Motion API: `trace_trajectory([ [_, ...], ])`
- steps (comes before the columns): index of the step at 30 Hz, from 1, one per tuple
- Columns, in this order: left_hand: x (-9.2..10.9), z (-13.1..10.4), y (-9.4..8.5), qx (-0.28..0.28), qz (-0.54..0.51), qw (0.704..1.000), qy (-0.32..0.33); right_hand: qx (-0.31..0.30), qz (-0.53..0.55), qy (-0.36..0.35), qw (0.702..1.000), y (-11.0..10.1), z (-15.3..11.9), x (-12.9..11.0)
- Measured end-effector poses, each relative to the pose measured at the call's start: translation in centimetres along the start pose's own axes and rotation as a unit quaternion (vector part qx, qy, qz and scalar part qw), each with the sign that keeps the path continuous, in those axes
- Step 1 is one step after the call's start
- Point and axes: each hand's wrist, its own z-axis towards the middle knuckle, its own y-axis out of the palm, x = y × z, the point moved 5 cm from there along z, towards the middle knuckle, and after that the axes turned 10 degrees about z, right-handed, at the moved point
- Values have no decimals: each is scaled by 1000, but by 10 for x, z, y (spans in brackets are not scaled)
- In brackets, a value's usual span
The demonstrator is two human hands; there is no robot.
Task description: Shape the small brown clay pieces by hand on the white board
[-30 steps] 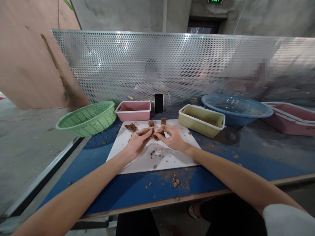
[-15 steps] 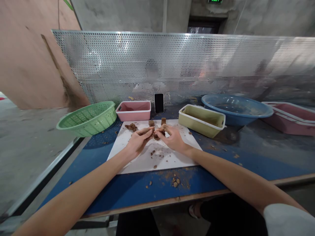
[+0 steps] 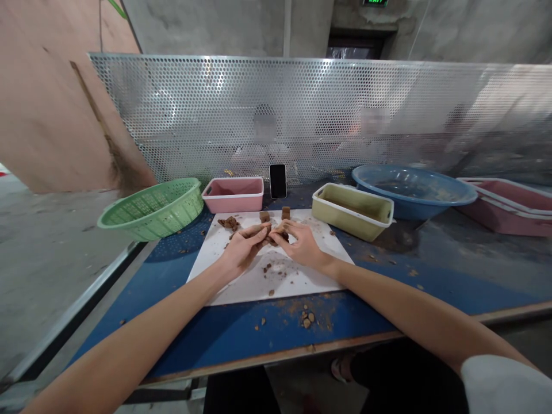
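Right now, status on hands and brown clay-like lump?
Left hand, right hand: at brown clay-like lump, grip partly hidden. White flat board beneath. Small brown crumbs nearby.

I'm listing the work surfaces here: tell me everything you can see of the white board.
The white board is a flat, rectangular sheet, material unclear, lying on the blue table. Brown crumbs dot it; a dark clump lies near its far left corner, two brown blocks at its far edge. The left hand and right hand hide part; contact is unclear.
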Motion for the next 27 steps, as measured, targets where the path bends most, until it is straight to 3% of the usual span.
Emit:
trace_trajectory([
  [11, -6, 4, -3, -17, -7, 1000, -1, 52, 1, 5, 999, -5, 2, -3],
  [16, -7, 4, -3, -28, -12, 1000, 2, 5, 9, 8, 1000, -1, 2, -1],
  [20, -5, 4, -4, -21, -15, 1000, 1, 42, -2, 0, 999, -5, 2, -1],
  [24, -5, 4, -2, -38, -2, 999, -1, -4, 4, -3, 1000, -1, 3, -2],
  [27, -6, 5, -2, -46, 4, 999, 5, 43, -4, -6, 999, -5, 4, -4],
])
